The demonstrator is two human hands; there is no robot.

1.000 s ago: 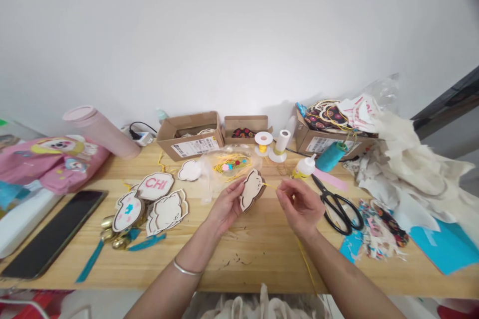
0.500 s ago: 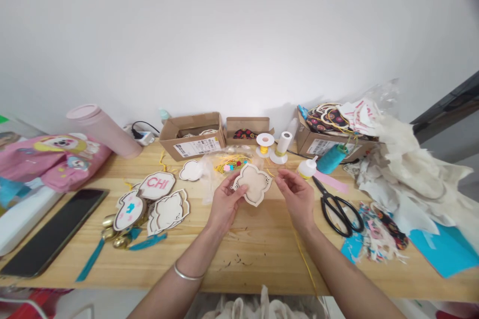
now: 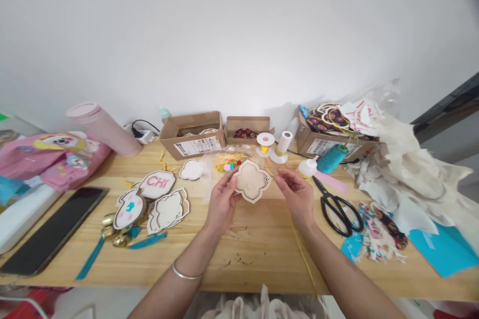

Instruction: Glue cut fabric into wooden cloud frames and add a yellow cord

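My left hand [image 3: 220,202] pinches the left edge of a cloud-shaped wooden piece [image 3: 253,181] and holds it up over the wooden table [image 3: 254,249], its flat pale face turned toward me. My right hand [image 3: 297,194] is closed in a pinch at the piece's right tip, on a thin yellow thread [image 3: 305,259] that runs down past my right wrist and off the table's front edge. A silver bangle [image 3: 185,273] sits on my left wrist.
Left of my hands lie several finished cloud pieces [image 3: 157,199], one lettered CHI, and a phone [image 3: 56,229]. Black scissors [image 3: 339,207], a glue bottle [image 3: 309,166], thread spools [image 3: 275,145], cardboard boxes [image 3: 192,134] and paper scraps [image 3: 377,229] crowd the back and right.
The wooden piece has turned from edge-on to face-on and risen slightly. My right hand has moved in from the pulled-out thread to the piece's right tip.
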